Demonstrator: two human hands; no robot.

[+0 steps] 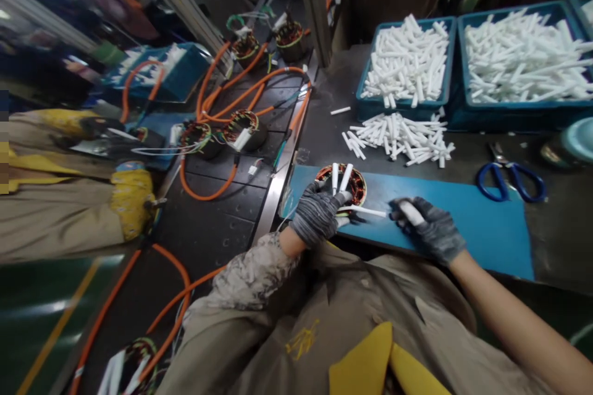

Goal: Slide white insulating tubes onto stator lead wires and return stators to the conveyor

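Observation:
A motor stator [357, 186] with copper windings sits on a blue mat [477, 228]. Around its near left side my gloved left hand [317, 213] is closed, with the fingers partly over the windings. Two white sleeves [345, 178] stick up from the stator beside that hand. A thin white sleeve [368, 212] extends right from it, pointing toward my other hand. My gloved right hand [433, 228] is a little to the right, apart from the stator, its fingers closed on a short white tube [411, 212]; the fingertips are blurred.
Loose white tubes [401, 139] lie beyond the mat, before two blue bins [403, 110] full of them. Blue-handled scissors [509, 179] and a jar [574, 145] are at right. Left, a conveyor [222, 216] carries stators with orange cables [208, 197]; a co-worker's yellow sleeve [132, 200] shows beyond.

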